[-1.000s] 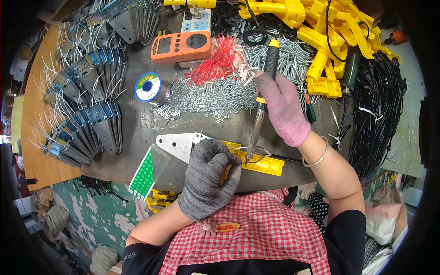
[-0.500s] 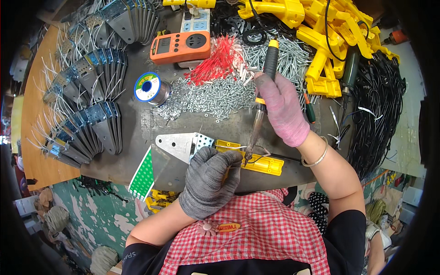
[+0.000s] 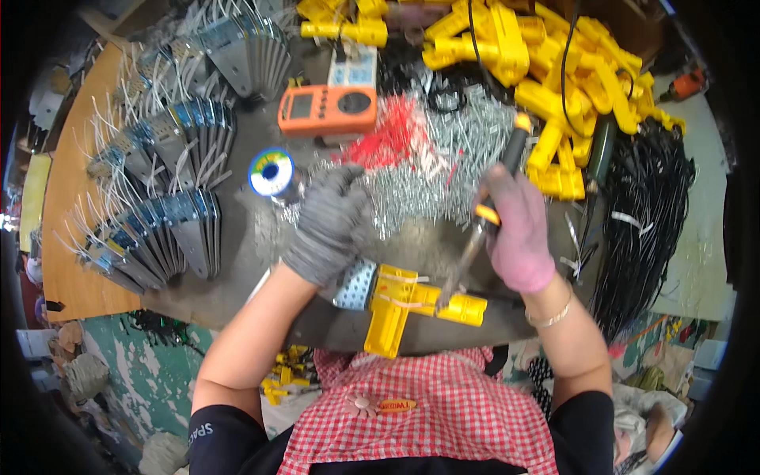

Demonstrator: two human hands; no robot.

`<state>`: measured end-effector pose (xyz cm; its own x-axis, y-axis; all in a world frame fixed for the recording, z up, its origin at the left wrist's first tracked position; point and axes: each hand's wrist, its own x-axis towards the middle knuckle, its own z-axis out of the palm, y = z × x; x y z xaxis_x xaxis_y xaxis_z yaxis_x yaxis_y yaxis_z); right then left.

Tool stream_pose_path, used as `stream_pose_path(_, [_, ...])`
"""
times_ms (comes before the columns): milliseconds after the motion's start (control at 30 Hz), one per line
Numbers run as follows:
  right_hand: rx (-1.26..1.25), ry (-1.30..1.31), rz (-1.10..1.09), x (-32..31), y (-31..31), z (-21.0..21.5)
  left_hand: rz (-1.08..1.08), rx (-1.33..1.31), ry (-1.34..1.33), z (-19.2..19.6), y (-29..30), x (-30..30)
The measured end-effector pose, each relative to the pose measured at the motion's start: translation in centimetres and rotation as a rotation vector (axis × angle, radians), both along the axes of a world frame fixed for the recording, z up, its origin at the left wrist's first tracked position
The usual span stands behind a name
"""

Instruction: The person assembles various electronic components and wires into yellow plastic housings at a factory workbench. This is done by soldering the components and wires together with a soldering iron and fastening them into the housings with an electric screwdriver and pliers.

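Note:
My right hand (image 3: pixel 522 233), in a pink glove, grips a soldering iron (image 3: pixel 516 146) with a black and orange handle. Its tip points down over a yellow plastic handle shell (image 3: pixel 386 328). That T-shaped shell lies at the table's front edge, thin wires running across it. Against its left side sits a perforated metal plate (image 3: pixel 356 285), partly covered by my left arm. In a grey glove, my left hand (image 3: pixel 326 229) is stretched over the near left side of the small screws (image 3: pixel 412 194), beside the solder spool (image 3: pixel 271 174). Motion blurs its fingers, hiding any hold.
Behind are red sleeved pieces (image 3: pixel 384 138), an orange meter (image 3: pixel 328 111) and a power strip (image 3: pixel 354 70). Yellow shells (image 3: pixel 546 63) pile up at the far right, above black cables (image 3: pixel 645 214). Fanned metal plates with white wires (image 3: pixel 178 226) line the left side.
My left hand has left the yellow shell and moved up and left to the screws. The soldering iron has shifted slightly right and lower in my right hand. The whole view has shifted slightly.

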<state>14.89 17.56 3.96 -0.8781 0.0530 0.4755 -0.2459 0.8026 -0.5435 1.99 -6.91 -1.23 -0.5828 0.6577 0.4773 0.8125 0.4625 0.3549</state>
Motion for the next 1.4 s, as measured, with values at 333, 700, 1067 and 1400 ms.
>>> stream_pose_path(333, [-0.259, 0.167, -0.044, -7.7, 1.3, 6.0, -0.413, -0.163, -0.396, 3.6, -5.3, 5.7])
stream_pose_path(700, [0.585, 0.17, -0.176, -16.7, 3.8, 1.0, -0.207, -0.233, -0.469, 3.9, -7.3, 6.5])
stream_pose_path(1067, [0.085, -0.641, 0.496, 2.9, 0.6, -0.6, -0.026, -0.127, -0.48, 1.4, -0.3, 8.6])
stream_pose_path(1400, [-0.356, -1.093, 0.097, 1.6, -5.6, 4.9, 0.071, 0.221, -0.331, -2.7, -0.4, 9.6])
